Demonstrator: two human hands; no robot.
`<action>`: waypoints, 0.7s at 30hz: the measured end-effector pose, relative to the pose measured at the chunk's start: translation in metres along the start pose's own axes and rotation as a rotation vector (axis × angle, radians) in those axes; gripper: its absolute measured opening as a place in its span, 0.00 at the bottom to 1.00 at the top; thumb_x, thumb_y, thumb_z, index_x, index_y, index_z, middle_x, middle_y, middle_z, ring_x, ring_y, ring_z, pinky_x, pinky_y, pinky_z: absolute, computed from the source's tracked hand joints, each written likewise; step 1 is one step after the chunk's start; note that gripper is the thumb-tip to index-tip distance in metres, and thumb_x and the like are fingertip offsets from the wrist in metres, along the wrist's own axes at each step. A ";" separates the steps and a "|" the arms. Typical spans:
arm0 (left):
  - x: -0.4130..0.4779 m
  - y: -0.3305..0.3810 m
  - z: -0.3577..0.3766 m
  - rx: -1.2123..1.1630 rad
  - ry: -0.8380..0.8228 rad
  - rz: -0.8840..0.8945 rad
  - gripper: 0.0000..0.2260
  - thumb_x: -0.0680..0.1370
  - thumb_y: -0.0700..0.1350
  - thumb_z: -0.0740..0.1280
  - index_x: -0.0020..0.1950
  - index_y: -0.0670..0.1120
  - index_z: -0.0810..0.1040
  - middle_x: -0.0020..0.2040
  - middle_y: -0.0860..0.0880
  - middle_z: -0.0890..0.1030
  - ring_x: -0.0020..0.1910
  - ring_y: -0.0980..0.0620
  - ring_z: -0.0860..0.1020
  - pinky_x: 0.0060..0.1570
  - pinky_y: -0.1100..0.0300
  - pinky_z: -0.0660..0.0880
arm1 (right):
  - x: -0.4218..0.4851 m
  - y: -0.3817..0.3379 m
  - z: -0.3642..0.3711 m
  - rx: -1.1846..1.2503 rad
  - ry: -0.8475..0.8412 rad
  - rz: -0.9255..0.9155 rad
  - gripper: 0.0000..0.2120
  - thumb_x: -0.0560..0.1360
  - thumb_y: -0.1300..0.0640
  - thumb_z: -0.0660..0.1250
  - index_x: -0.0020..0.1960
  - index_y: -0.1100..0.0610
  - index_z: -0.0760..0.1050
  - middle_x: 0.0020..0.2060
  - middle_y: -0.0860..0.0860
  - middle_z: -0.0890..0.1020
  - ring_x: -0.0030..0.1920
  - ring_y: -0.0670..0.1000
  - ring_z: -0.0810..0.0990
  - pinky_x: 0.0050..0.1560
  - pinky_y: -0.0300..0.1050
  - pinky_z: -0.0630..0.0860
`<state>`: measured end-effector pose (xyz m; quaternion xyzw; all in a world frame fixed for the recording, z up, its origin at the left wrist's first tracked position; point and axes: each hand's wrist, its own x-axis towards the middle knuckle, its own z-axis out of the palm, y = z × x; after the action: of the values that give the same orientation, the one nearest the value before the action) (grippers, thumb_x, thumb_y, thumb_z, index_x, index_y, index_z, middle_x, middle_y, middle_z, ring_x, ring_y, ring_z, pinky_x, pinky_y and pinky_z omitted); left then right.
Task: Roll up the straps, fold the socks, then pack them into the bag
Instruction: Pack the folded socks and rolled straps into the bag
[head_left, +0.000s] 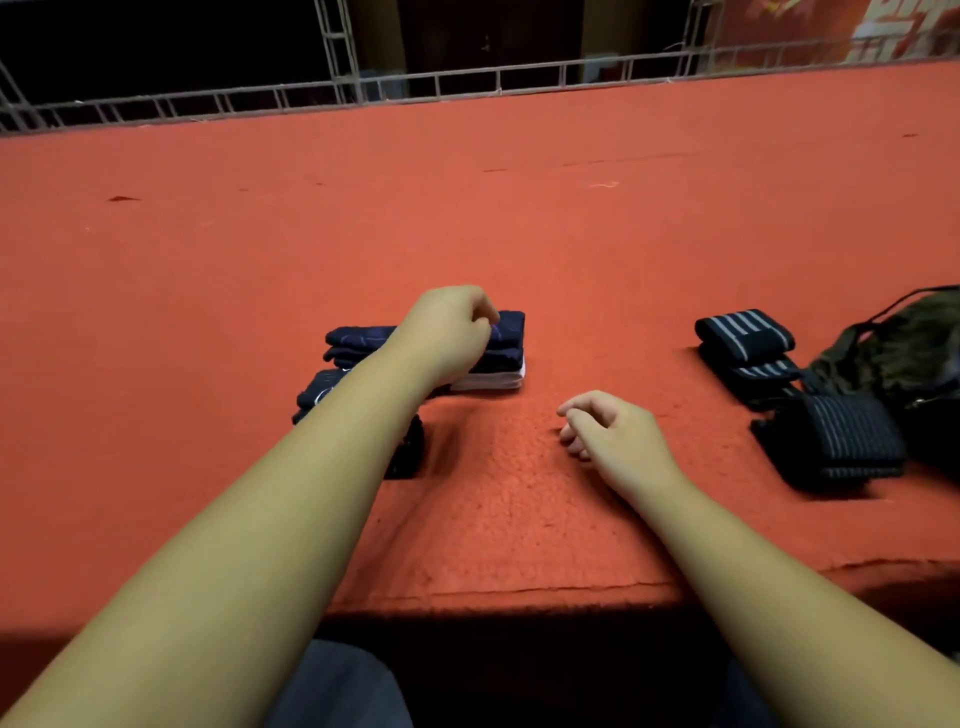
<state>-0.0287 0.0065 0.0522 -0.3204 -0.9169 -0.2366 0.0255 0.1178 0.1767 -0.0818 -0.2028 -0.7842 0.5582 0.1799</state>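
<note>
A stack of folded dark-blue socks (506, 338) with a white layer at the bottom lies on the red carpeted surface (467, 218). My left hand (447, 332) rests on top of the stack with its fingers curled at the top sock's edge. More dark folded socks (322, 389) lie to the left, partly hidden by my forearm. My right hand (608, 431) hovers just above the carpet, fingers loosely curled, holding nothing. Rolled black straps with grey stripes (745, 332) (841, 441) sit at the right. A dark bag (904, 353) lies beside them at the right edge.
The carpeted platform's front edge (519, 592) runs just in front of my knees. A metal truss railing (415, 83) borders the far side. Bare carpet stretches between the socks and the straps.
</note>
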 end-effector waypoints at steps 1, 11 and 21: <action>0.011 -0.001 0.001 0.043 0.003 0.006 0.16 0.81 0.39 0.61 0.62 0.49 0.84 0.63 0.46 0.83 0.64 0.45 0.78 0.57 0.58 0.71 | 0.001 0.001 0.000 -0.007 -0.001 -0.010 0.10 0.82 0.61 0.66 0.48 0.51 0.83 0.36 0.52 0.86 0.33 0.46 0.81 0.37 0.45 0.78; 0.085 -0.024 0.030 0.249 -0.253 -0.064 0.28 0.77 0.45 0.78 0.75 0.47 0.74 0.67 0.43 0.82 0.63 0.40 0.81 0.65 0.47 0.77 | 0.003 0.001 -0.001 0.014 -0.005 -0.034 0.10 0.81 0.60 0.67 0.47 0.50 0.84 0.37 0.53 0.87 0.33 0.47 0.82 0.39 0.45 0.79; 0.126 -0.019 0.038 0.560 -0.594 -0.020 0.38 0.74 0.58 0.79 0.81 0.55 0.68 0.78 0.48 0.73 0.74 0.41 0.74 0.71 0.42 0.72 | 0.004 0.003 -0.003 0.074 0.020 -0.042 0.09 0.82 0.60 0.66 0.50 0.51 0.84 0.38 0.54 0.87 0.33 0.48 0.83 0.37 0.43 0.78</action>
<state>-0.1363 0.0830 0.0359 -0.3466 -0.9164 0.1247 -0.1566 0.1159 0.1817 -0.0834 -0.1848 -0.7652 0.5810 0.2069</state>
